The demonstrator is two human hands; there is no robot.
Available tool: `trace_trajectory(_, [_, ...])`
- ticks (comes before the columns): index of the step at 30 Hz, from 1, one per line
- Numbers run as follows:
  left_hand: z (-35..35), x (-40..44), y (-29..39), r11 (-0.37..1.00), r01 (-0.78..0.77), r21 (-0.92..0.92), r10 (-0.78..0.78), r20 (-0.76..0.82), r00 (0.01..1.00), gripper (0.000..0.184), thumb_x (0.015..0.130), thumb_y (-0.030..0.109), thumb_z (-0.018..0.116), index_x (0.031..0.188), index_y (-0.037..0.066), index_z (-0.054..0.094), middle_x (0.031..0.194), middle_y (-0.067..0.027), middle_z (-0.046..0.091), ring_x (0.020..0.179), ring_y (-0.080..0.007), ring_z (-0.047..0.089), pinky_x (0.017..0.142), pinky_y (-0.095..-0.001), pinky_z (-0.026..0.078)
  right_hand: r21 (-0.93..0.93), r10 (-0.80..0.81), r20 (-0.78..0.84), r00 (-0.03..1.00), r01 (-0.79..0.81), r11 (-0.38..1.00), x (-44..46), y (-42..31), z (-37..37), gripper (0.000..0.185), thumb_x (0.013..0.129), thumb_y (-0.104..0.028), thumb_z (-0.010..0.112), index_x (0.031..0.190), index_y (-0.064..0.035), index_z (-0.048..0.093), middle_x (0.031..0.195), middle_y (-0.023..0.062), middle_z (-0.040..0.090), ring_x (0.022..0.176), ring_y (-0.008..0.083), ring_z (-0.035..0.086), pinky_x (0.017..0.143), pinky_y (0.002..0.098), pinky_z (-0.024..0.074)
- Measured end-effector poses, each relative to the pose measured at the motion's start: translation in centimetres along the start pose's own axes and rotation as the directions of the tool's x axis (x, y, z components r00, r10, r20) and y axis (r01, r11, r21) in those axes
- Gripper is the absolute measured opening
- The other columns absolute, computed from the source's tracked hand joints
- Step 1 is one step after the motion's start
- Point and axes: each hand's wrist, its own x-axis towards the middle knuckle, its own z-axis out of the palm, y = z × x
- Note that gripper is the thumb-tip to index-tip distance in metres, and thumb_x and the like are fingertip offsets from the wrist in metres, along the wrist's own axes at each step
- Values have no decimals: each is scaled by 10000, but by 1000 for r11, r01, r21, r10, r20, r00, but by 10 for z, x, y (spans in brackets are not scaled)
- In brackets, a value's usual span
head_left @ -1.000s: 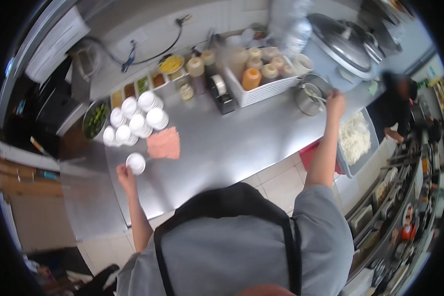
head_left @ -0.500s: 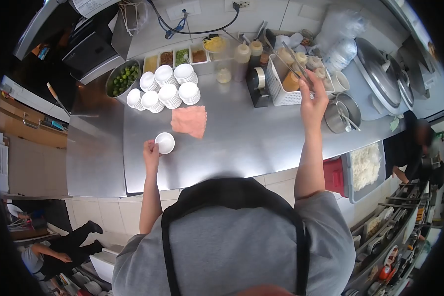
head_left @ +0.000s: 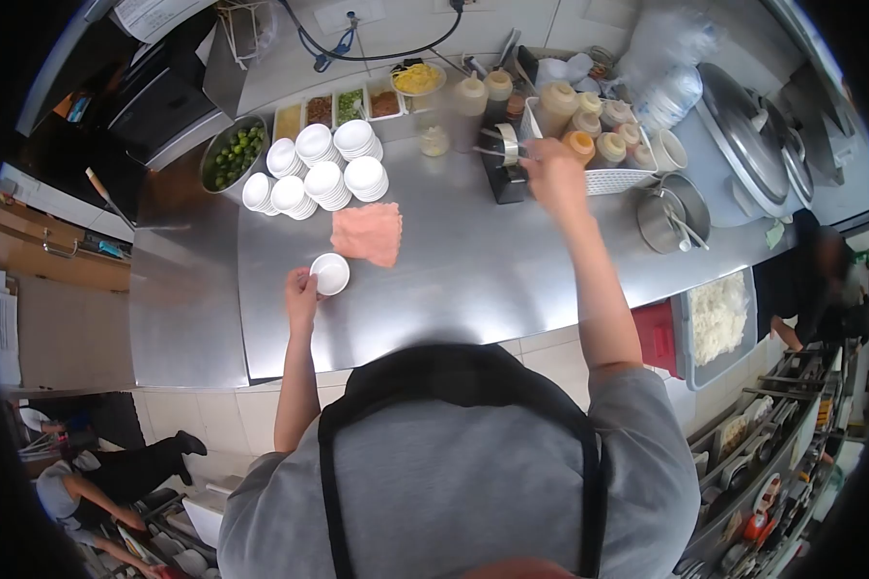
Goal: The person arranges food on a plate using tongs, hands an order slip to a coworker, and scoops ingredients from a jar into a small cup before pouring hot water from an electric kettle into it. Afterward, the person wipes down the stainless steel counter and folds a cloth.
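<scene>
My left hand (head_left: 302,297) is closed on the rim of a small white cup (head_left: 331,275), whose open top faces up low over the steel counter. A pink cloth (head_left: 367,234) lies just beyond the cup. Behind the cloth are several stacks of white cups (head_left: 326,183). My right hand (head_left: 556,176) is closed around metal tongs (head_left: 492,151), which point left past a black tape dispenser (head_left: 503,179). The tongs are partly hidden by the hand and blurred. Beside this hand stands a white basket (head_left: 616,180) of squeeze bottles.
A pot of green limes (head_left: 240,157) stands at the back left, beside trays of chopped toppings (head_left: 350,105). More sauce bottles (head_left: 469,99) line the wall. Metal pots (head_left: 681,207) and large lids (head_left: 741,135) are at the right. Co-workers are at both sides.
My right hand has swung left and down with the tongs, from above the basket to beside the tape dispenser. My left hand and the cup have shifted slightly right.
</scene>
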Motion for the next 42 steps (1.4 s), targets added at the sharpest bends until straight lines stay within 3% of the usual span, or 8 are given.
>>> trace_trajectory(8, [8,-2,20,998,-38,48,38,3,999,188,846,87,512,1006,3,463,760,-80,589,586,-109,554,479,-223,461,-418,-348,156,925,381,825,71,-29,129,134,705,-126,566,812,-72,625,792,48,585,846,214,555,675,338,448])
trace_trajectory(10, [3,-5,21,998,-43,38,44,-15,999,178,844,71,504,998,-7,461,756,-86,586,572,-112,551,476,-231,472,-480,-292,373,881,452,752,84,-35,145,142,738,-113,520,803,-102,646,843,44,617,848,199,570,743,335,437])
trace_trajectory(13, [-3,-9,18,1000,-19,20,19,-14,1000,176,845,74,502,997,-7,461,752,-78,582,586,-108,550,485,-230,474,-454,-241,558,794,535,712,96,-43,145,145,757,-137,523,778,-104,663,865,66,641,859,217,599,736,328,444])
trace_trajectory(19, [-8,-12,6,1000,-13,7,13,-38,999,170,845,79,505,993,1,473,768,-75,585,626,-109,557,493,-231,468,-280,-224,643,732,498,821,81,-48,117,150,695,-74,527,764,-41,657,798,136,643,809,259,625,706,357,477])
trace_trajectory(24, [13,-9,17,998,17,-59,-15,38,999,200,845,86,509,1023,-1,477,823,-91,599,647,-122,573,502,-230,471,-234,-223,749,624,564,792,41,-59,98,150,720,-160,570,811,-66,646,850,100,638,852,230,617,734,330,445])
trace_trajectory(31, [40,-9,45,947,200,-251,-159,173,972,315,860,80,479,1152,-32,445,961,-138,570,747,-175,602,591,-260,524,-321,-339,552,761,570,757,37,-61,63,125,701,-141,562,762,-82,654,799,81,621,808,213,574,706,335,426])
trace_trajectory(37, [65,-6,62,933,235,-274,-141,323,936,332,872,82,448,1174,-52,416,1033,-141,539,866,-205,594,686,-292,542,-373,-474,511,717,682,629,1,-39,130,102,686,-141,562,725,-104,649,764,42,610,800,179,558,716,313,404])
trace_trajectory(42, [76,-6,77,889,310,-336,-143,440,886,336,874,82,436,1182,-50,411,1075,-146,525,939,-217,575,757,-307,523,-345,-420,479,771,606,717,14,-45,103,88,671,-138,573,719,-102,638,783,39,611,795,183,560,706,315,409])
